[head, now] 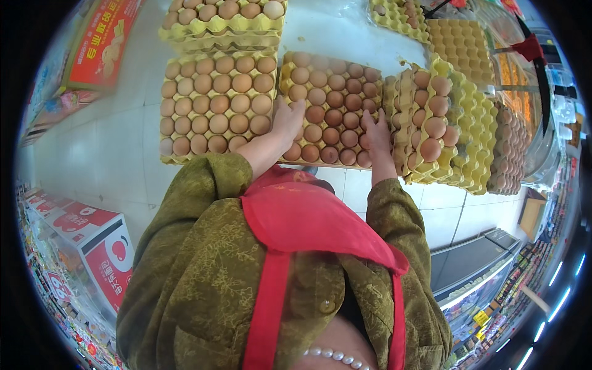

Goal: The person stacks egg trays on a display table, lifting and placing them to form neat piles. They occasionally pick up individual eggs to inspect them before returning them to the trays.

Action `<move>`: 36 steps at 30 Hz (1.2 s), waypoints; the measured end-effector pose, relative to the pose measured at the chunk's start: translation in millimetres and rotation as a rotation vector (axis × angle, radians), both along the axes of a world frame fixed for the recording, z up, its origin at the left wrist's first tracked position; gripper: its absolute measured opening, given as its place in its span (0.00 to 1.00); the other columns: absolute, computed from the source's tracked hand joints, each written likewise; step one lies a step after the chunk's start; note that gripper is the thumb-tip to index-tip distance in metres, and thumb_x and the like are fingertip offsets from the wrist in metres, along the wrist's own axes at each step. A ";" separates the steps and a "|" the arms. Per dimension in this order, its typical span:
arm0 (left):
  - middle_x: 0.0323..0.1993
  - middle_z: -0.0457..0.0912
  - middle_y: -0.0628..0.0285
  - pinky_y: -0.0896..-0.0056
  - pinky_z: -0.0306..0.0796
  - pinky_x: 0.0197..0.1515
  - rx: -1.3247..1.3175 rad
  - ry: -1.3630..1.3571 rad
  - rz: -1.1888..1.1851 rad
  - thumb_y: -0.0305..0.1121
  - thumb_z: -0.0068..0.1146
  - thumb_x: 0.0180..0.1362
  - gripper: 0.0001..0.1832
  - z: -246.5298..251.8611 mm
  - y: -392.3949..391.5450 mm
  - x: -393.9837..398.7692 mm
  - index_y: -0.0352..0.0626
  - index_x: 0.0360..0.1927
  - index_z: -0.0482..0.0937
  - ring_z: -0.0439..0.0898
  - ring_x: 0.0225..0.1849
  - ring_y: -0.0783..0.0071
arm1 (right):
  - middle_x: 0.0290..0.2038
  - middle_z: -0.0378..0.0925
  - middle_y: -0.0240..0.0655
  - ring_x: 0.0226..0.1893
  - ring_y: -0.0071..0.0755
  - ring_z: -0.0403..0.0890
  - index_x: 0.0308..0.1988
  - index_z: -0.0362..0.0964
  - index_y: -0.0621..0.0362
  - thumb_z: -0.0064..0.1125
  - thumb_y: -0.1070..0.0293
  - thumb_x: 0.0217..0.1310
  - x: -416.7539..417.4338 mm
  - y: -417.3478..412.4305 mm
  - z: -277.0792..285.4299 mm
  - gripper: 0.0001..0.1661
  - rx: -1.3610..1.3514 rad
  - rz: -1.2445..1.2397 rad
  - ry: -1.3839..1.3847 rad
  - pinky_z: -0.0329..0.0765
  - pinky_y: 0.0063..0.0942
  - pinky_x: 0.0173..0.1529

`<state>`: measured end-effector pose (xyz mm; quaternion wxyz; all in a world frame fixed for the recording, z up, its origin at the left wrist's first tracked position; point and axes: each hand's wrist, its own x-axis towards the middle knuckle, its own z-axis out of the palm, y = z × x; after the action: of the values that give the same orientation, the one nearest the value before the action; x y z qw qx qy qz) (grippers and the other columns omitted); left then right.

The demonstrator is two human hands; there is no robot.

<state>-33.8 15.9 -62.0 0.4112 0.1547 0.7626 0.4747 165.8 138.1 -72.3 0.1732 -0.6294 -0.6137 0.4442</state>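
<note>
A fiber egg tray point(284, 79) full of brown eggs lies before me, between two other loads of eggs. My left hand point(289, 118) grips its left side, with the thumb over the outer eggs and the fingers down in the gap. At the opposite side my right hand point(378, 132) holds the edge in the same way, its fingertips partly hidden. Close against my left hand is a yellow tray point(185, 161) filled with paler eggs. To the right of my right hand stands a stack of yellow trays point(414, 178) with eggs on top, looking tilted at the picture's rim.
Another stack of egg trays point(222, 27) stands at the back left. Yellow trays without eggs point(478, 138) and a tray of brown eggs point(508, 152) are farther right. A red-and-white display case point(104, 259) is at lower left, a dark-topped cabinet point(471, 263) at lower right.
</note>
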 end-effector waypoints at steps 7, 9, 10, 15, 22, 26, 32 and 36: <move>0.56 0.69 0.36 0.65 0.60 0.61 0.090 0.029 -0.046 0.56 0.45 0.58 0.48 -6.6 9.4 -10.3 0.25 0.67 0.46 0.67 0.63 0.56 | 0.67 0.54 0.48 0.67 0.45 0.55 0.67 0.48 0.61 0.53 0.45 0.59 9.0 3.5 -11.4 0.47 -0.039 0.020 0.131 0.56 0.34 0.66; 0.68 0.53 0.41 0.60 0.46 0.70 0.105 0.111 -0.212 0.52 0.56 0.56 0.47 11.8 -8.8 -4.7 0.31 0.68 0.48 0.51 0.70 0.51 | 0.66 0.55 0.49 0.67 0.45 0.56 0.67 0.49 0.61 0.55 0.46 0.58 12.6 -7.4 -3.0 0.46 -0.021 0.022 0.124 0.57 0.34 0.66; 0.68 0.53 0.40 0.59 0.46 0.70 0.125 0.354 -0.325 0.50 0.58 0.54 0.48 11.7 -17.5 -1.4 0.31 0.68 0.48 0.51 0.70 0.47 | 0.64 0.58 0.49 0.65 0.45 0.60 0.66 0.52 0.61 0.56 0.48 0.58 12.2 -15.1 3.8 0.44 0.064 0.038 0.097 0.59 0.34 0.64; 0.70 0.43 0.40 0.44 0.46 0.69 0.104 0.909 -0.992 0.45 0.71 0.42 0.55 49.2 -54.3 4.5 0.43 0.70 0.49 0.41 0.72 0.43 | 0.48 0.75 0.46 0.46 0.41 0.75 0.53 0.68 0.62 0.58 0.58 0.58 36.0 -75.8 18.2 0.27 0.384 -0.060 0.166 0.71 0.32 0.51; 0.71 0.43 0.48 0.42 0.48 0.68 0.145 1.287 -1.133 0.36 0.69 0.39 0.51 28.3 -54.8 4.4 0.56 0.69 0.53 0.41 0.72 0.47 | 0.36 0.80 0.43 0.37 0.41 0.80 0.39 0.75 0.62 0.60 0.63 0.58 37.6 -159.8 -3.6 0.14 0.158 0.059 0.036 0.75 0.33 0.43; 0.71 0.45 0.49 0.42 0.48 0.68 0.185 1.275 -1.127 0.36 0.67 0.40 0.49 26.3 -55.7 4.1 0.55 0.68 0.56 0.44 0.72 0.47 | 0.39 0.80 0.46 0.43 0.49 0.79 0.41 0.75 0.60 0.60 0.59 0.57 28.7 -158.2 -10.6 0.17 0.282 0.187 -0.081 0.74 0.38 0.46; 0.70 0.48 0.48 0.48 0.50 0.68 0.416 0.925 -1.113 0.38 0.69 0.41 0.47 63.8 -73.3 -17.1 0.47 0.67 0.58 0.49 0.70 0.46 | 0.37 0.81 0.46 0.40 0.39 0.83 0.44 0.74 0.63 0.57 0.63 0.59 25.2 -155.9 17.3 0.17 -0.056 0.223 -0.023 0.76 0.31 0.45; 0.66 0.58 0.47 0.53 0.53 0.67 0.480 0.907 -0.815 0.34 0.67 0.43 0.41 87.8 -103.0 -65.9 0.42 0.64 0.63 0.55 0.68 0.48 | 0.38 0.81 0.42 0.40 0.34 0.82 0.45 0.74 0.64 0.56 0.65 0.60 0.8 -157.8 38.8 0.16 -0.092 0.162 0.127 0.76 0.29 0.45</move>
<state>-99.7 -87.1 25.8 0.1500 0.7036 0.6136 0.3255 166.5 -19.7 -33.5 0.1465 -0.5556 -0.6293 0.5233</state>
